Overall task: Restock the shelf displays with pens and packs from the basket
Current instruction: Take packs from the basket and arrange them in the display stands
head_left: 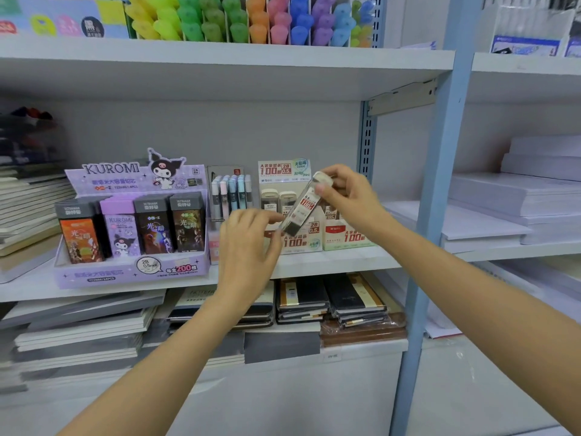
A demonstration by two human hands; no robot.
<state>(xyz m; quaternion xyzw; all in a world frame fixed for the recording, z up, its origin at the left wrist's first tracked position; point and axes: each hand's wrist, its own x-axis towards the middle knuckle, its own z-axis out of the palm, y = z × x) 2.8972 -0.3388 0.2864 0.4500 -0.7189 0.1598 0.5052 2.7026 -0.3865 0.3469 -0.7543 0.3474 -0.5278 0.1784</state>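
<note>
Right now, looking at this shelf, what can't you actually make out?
The basket: not in the head view at all, outside the frame.
The lead case: its small print is blurred and unreadable.
The cream display box: its slots are partly hidden behind the right hand and the case.
The left hand: whether it pinches the case's lower end or only touches it is unclear.
The highlighters: their tops are cut off by the upper edge.

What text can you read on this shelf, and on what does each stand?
"KUROMI": purple display box header, and the purple pack inside it.
"2B 0.5mm", "200": that box's front.
"ULTRAMAN": grey caps of the dark packs, barely legible.
"100", "2B 0.5": cream display box header.
Red print on the lead case in the right hand: blurred.
Chinese text and top-shelf labels: too blurred.
</note>
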